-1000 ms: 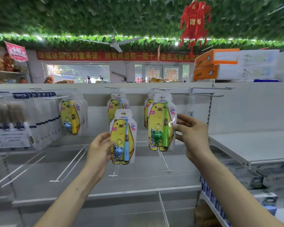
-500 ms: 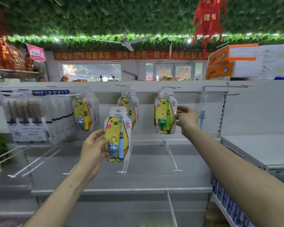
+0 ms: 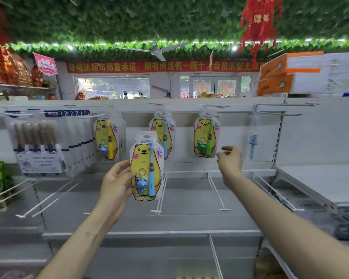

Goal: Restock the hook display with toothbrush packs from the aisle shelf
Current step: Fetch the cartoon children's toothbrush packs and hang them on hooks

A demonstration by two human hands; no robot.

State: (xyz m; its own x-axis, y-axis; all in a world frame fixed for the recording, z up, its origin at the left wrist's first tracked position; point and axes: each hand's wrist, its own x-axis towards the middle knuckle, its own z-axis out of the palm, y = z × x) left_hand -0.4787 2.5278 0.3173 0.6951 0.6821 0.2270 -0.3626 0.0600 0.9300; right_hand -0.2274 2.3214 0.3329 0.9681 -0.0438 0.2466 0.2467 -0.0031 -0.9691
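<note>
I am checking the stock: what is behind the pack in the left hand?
A hanging pack of the same kind. The held pack covers its lower left part, so that part cannot be seen.

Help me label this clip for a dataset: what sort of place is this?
Most likely a small supermarket aisle. Toothbrush packs hang on hooks, white metal shelving with wire dividers runs below them, and a long red banner hangs over the glass doors at the back.
</note>
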